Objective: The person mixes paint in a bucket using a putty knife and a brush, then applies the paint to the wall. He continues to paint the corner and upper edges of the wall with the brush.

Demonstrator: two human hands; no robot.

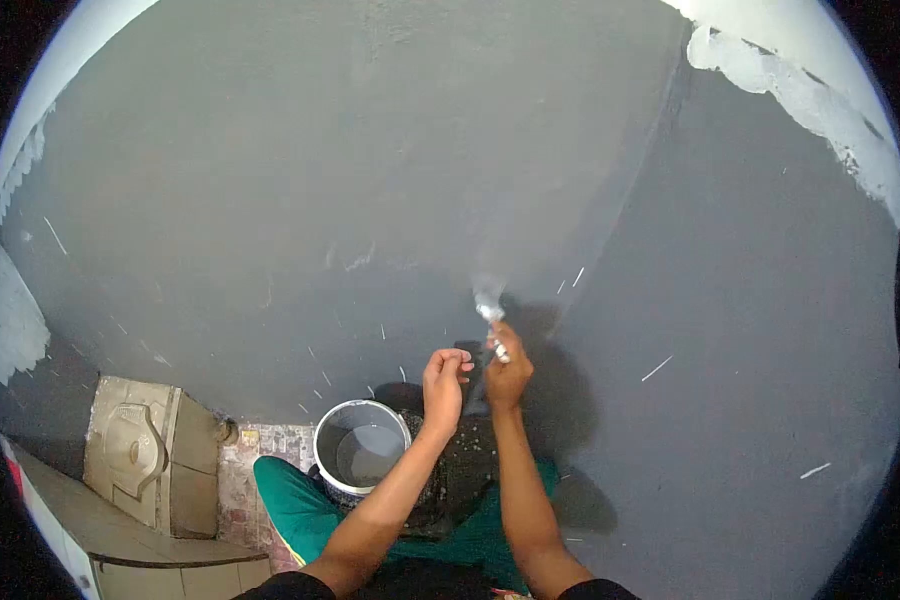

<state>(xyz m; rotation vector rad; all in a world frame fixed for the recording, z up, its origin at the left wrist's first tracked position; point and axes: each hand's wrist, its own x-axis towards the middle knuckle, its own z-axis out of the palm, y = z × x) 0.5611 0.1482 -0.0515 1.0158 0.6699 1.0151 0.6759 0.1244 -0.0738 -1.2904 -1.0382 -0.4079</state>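
Note:
My right hand (510, 372) is closed around the handle of a paintbrush (489, 307). The bristles point up against the grey wall (420, 190) and look pale and blurred. Close beside it on the left, my left hand (444, 385) hangs with loosely curled fingers, slightly apart, and nothing shows in them. Below and left of that hand stands a round bucket (320, 450) with a pale rim and grey liquid inside, partly behind my left forearm.
At lower left stands a beige cabinet-like piece (192, 470) with a moulded front, beside a counter-like surface (140, 520). Patterned floor (255, 490) shows near my green-clad knee (290, 505). White patches (770, 75) edge the wall at upper right, and thin white streaks mark it.

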